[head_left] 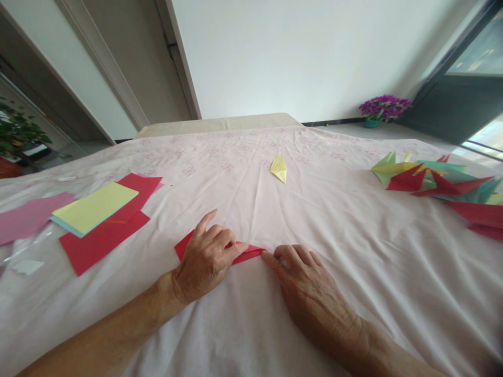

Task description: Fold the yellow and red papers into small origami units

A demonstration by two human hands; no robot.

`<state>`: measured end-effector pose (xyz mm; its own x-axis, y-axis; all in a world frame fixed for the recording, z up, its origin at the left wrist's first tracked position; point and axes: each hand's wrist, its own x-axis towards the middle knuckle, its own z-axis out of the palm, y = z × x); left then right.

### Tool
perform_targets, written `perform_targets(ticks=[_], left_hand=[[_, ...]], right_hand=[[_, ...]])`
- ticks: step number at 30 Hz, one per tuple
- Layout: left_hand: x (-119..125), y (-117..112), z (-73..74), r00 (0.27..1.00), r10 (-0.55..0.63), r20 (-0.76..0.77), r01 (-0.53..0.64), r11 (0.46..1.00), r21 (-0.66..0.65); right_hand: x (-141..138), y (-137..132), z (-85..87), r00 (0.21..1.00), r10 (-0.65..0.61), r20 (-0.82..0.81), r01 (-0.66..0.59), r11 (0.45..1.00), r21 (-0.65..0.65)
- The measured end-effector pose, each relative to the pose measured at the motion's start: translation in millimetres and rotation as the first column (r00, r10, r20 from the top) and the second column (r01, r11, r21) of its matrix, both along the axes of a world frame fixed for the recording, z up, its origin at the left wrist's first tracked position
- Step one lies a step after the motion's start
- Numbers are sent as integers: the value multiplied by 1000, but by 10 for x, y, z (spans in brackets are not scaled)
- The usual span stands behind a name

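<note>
A folded piece of red paper (249,253) lies on the pale pink cloth (338,230) near the front middle. My left hand (204,259) rests on top of it, fingers curled and pressing it flat, and hides most of it. My right hand (304,285) lies just right of the paper, its fingers bent and a fingertip touching the paper's right tip. Neither hand lifts the paper off the cloth.
A stack of yellow, teal and red sheets (96,209) and a pink sheet (29,215) lie at the left. A small folded yellow piece (279,168) sits further back. Several folded red, green and yellow pieces (440,183) are heaped at the right. Purple flowers (383,107) stand by the wall.
</note>
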<state>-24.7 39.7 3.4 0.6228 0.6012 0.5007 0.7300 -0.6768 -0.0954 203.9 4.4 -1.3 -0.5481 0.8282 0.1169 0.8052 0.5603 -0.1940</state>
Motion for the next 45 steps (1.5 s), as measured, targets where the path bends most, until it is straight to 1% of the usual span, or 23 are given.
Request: perform_targets(ticks=[10,17,21,24,28,32,36,45], left_hand=[[-24,2,-6,999,-18,-35,17,999,-45],[-17,8,-13,999,-13,-32,11,998,-65],[-6,14,-17,1000,-15,-21,14,998,-62],[1,24,-17,1000,-18,-8,17,998,-67],[5,25,-16,1000,-24,12,25,998,-65],[10,15,-10,999,-28,29,29,998,-48],[13,21,-8,999,-27,25,29,998,-50],[14,5,8,1000,4,1,-4,997,-81]], right_hand=[[11,-5,14,1000,-1,2,1,999,-41],[20,2,-19,1000,5,6,-5,1000,-21],[21,19,0,1000,20,10,-20,1000,-3],[24,31,6,1000,24,8,-24,1000,-12],[40,41,-13,999,23,-27,-23,1000,-14],[49,50,-34,997,16,-72,-15,1000,12],[42,71,-52,999,34,-39,-32,998,57],[4,79,-15,1000,8,16,-9,999,32]])
